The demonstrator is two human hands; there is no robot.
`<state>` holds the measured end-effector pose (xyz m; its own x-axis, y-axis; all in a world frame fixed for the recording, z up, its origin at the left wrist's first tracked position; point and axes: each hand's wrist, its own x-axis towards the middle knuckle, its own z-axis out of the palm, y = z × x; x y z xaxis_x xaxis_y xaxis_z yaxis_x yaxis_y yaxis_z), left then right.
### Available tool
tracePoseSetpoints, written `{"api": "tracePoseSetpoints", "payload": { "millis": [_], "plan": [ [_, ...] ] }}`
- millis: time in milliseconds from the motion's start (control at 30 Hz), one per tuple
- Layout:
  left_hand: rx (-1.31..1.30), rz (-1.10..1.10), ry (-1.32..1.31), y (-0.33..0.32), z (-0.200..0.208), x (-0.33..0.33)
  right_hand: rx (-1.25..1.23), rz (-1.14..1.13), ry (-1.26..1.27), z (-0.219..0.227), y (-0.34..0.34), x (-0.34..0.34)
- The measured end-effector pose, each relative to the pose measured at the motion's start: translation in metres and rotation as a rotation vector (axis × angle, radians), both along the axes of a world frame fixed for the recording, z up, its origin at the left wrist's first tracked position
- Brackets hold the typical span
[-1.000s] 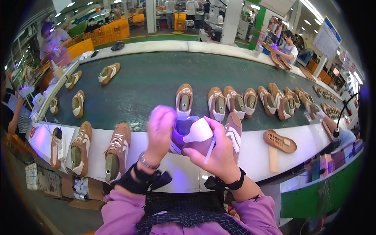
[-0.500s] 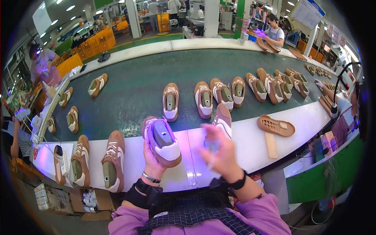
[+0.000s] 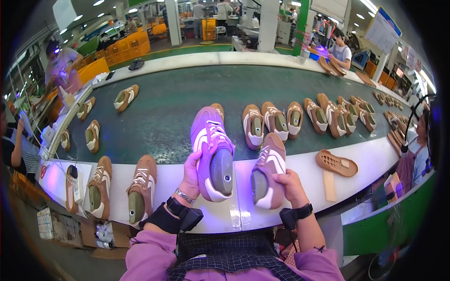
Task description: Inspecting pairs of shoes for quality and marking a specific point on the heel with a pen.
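Note:
My left hand (image 3: 190, 175) grips a brown sneaker (image 3: 209, 136) by its side, toe pointing away from me, purple light falling on it. A grey-green shoe last (image 3: 222, 173) fills its opening, and its heel is white. Closed around the side of a second brown sneaker (image 3: 272, 164) is my right hand (image 3: 290, 186), with the thumb across the shoe near the heel. That one also holds a last and has white laces and side stripes. The two shoes are held side by side, slightly apart, above the white ledge (image 3: 243, 218).
Two sneakers (image 3: 143, 187) stand on the ledge at my left. A brown sole (image 3: 336, 163) and a beige strip (image 3: 330, 186) lie at the right. Several shoes (image 3: 281, 119) rest on the green conveyor (image 3: 164, 103). Other people sit around it.
The left-hand sneaker has been raised and turned to show its side. My right hand, blurred and without a shoe before, now grips the sneaker that was on the ledge. The view has shifted slightly.

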<state>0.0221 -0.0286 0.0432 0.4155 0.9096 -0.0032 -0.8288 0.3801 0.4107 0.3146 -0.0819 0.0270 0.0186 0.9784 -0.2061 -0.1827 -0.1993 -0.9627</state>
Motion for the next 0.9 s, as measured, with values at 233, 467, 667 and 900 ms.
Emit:
{"api": "tracePoseSetpoints", "payload": {
  "millis": [233,467,667,900],
  "plan": [
    [0.136,0.334,-0.026,0.031,0.035,-0.011,0.214,0.029,0.838,0.062,0.026,-0.029],
    [0.031,0.433,-0.039,0.042,0.006,-0.045,0.354,-0.078,0.751,0.06,0.081,-0.072],
    [-0.104,0.529,0.056,0.033,0.0,-0.032,0.264,-0.104,0.675,0.021,0.073,-0.105],
    [-0.139,0.501,0.103,0.033,-0.011,-0.019,0.266,-0.212,0.695,0.02,0.073,-0.105]
  ]
}}
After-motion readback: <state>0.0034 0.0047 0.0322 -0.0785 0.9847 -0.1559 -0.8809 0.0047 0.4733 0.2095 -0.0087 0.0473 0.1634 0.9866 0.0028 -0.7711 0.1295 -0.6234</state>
